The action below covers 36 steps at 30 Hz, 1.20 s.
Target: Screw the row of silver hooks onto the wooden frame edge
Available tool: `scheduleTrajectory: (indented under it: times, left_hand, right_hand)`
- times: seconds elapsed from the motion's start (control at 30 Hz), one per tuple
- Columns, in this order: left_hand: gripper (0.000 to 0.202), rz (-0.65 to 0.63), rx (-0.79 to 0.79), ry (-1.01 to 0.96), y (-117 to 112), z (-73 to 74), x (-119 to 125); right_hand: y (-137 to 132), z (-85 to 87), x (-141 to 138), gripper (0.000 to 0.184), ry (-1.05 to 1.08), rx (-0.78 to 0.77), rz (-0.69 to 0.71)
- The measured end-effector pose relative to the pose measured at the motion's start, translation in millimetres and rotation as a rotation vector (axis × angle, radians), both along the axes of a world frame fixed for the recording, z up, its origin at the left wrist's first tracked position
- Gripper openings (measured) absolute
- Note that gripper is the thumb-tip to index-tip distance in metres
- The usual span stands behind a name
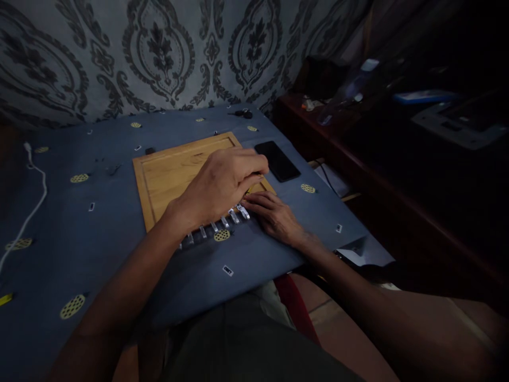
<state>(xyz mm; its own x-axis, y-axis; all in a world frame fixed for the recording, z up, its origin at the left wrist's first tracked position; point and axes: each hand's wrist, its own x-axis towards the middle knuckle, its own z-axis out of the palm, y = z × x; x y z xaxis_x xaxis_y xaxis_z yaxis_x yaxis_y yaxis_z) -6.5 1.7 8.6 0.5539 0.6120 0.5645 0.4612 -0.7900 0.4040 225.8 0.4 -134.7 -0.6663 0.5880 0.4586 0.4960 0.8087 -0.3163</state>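
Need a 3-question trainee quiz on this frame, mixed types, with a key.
1. True or false: the black phone lies on the wooden board.
2. Multiple choice: the row of small silvery pieces runs along which edge of the board? A) far B) near C) left
3. Short answer: which hand lies flat at the board's near right corner?

Key:
1. False. It lies on the blue cloth, just right of the board.
2. B.
3. The right hand. The left hand is curled over the board just above it.
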Motion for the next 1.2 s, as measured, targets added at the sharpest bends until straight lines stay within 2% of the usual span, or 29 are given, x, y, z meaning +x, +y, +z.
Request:
scheduleTrajectory:
  times: [0.17,0.43,0.53,0.63,0.77,0.9,1.1,1.2]
  left_hand:
    - [0.013,0.022,-0.039,-0.003,1,-0.3,-1]
    - [0.012,-0.104,-0.103,-0.082,5,2.3,-6]
    - [0.013,-0.078,-0.124,-0.102,7,-2.4,-3]
    - [0.015,-0.048,-0.184,-0.188,5,-11.6,8]
    - [0.018,-0.069,-0.329,-0.372,-7,-23.8,29]
    - [0.014,-0.027,-0.457,-0.52,-14,-28.8,47]
    - [0.037,0.111,-0.533,-0.753,5,-31.5,59]
    - [0.05,0.084,-0.597,-0.798,18,-31.4,62]
  right_hand:
    - [0,1.0,0,0.051,0.003,0.027,0.01]
    - [0,2.0,0,0.049,0.0,0.038,0.015]
    - [0,2.8,-1,0.049,-0.017,0.018,0.0]
    - [0,3.6,-2,0.049,-0.026,0.022,-0.006]
    - [0,4.5,-2,0.046,-0.017,0.046,0.026]
    - [0,3.7,-2,0.044,0.01,0.053,0.034]
    - [1,3.8,-2,0.049,-0.017,0.024,0.028]
    - [1,5.7,-1,0.051,-0.034,0.007,0.018]
